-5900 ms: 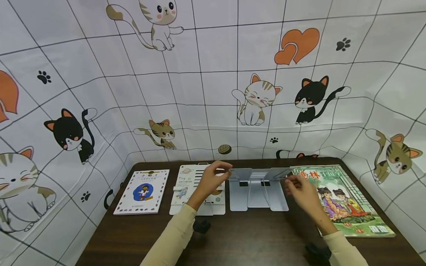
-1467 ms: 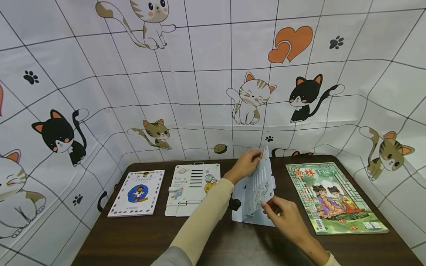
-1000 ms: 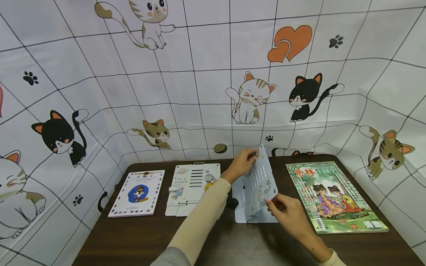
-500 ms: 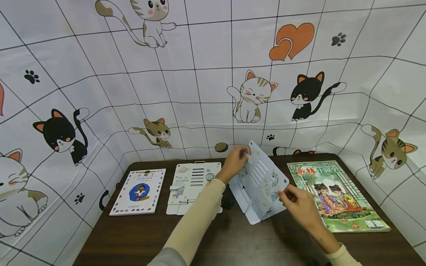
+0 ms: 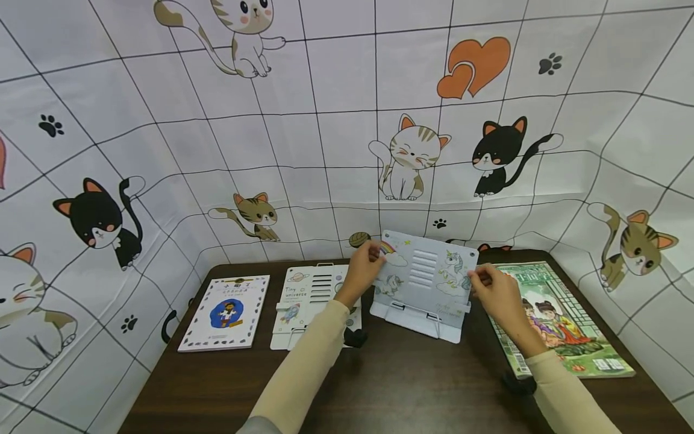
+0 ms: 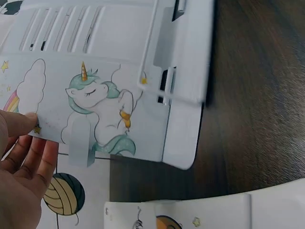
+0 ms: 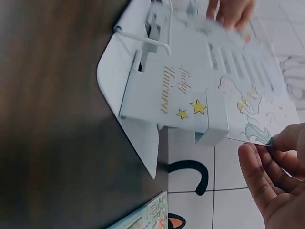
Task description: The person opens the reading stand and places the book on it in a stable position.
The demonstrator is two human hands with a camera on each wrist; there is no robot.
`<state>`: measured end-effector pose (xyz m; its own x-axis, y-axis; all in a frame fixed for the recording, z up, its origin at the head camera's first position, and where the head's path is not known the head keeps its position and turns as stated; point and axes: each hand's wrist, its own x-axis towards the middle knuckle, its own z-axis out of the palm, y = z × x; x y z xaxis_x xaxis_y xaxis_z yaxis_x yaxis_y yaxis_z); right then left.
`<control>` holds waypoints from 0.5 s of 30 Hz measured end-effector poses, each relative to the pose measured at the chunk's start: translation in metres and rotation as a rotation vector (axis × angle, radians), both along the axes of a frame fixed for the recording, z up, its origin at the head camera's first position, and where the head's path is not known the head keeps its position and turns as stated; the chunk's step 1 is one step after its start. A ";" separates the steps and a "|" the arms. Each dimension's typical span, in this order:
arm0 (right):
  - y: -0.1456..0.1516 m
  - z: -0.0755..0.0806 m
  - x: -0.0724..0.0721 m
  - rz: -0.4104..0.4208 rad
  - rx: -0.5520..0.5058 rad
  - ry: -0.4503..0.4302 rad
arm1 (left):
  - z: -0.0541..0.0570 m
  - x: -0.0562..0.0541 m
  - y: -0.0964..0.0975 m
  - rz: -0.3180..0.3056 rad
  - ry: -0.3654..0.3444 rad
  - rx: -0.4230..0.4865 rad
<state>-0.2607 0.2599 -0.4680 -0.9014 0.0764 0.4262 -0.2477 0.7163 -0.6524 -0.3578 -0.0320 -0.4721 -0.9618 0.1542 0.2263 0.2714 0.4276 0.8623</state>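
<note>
A pale book stand (image 5: 428, 283) printed with unicorns and a rainbow stands tilted up on its base, its picture side toward me in the head view. My left hand (image 5: 362, 272) pinches its left edge, thumb on the front and fingers behind, as the left wrist view shows. At the opposite edge, my right hand (image 5: 497, 300) pinches the panel between thumb and fingertips. Wire page clips (image 7: 143, 40) run along the lower ledge. "Lucky Unicorn" lettering and yellow stars (image 7: 198, 107) show in the right wrist view.
To the left lies a second, flat book stand (image 5: 298, 301) marked "Tiny universe", partly behind my left arm. Further left is a white book (image 5: 228, 313). A green magazine (image 5: 575, 337) lies at the right, partly under my right forearm. A cat-print cloth (image 5: 336, 150) surrounds the dark table (image 5: 390, 386).
The unicorn stand has turned from its back, through edge-on, to its picture side facing me. My left hand moved left and my right hand moved up and right, both keeping hold of it.
</note>
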 end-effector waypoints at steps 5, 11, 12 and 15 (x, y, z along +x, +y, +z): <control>0.004 0.001 -0.030 0.023 -0.001 -0.079 | -0.005 0.003 -0.009 0.021 -0.015 0.024; -0.001 0.002 -0.057 0.032 -0.005 -0.084 | -0.007 0.005 -0.020 0.028 -0.003 0.046; -0.002 0.003 -0.060 0.034 -0.010 -0.082 | -0.007 0.006 -0.021 0.028 -0.005 0.052; -0.004 0.003 -0.067 0.016 -0.006 -0.073 | -0.005 0.007 -0.024 0.030 -0.013 0.062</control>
<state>-0.3277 0.2559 -0.4654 -0.9314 0.0640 0.3584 -0.2105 0.7085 -0.6736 -0.3512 -0.0560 -0.4768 -0.9688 0.1117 0.2214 0.2475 0.3813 0.8907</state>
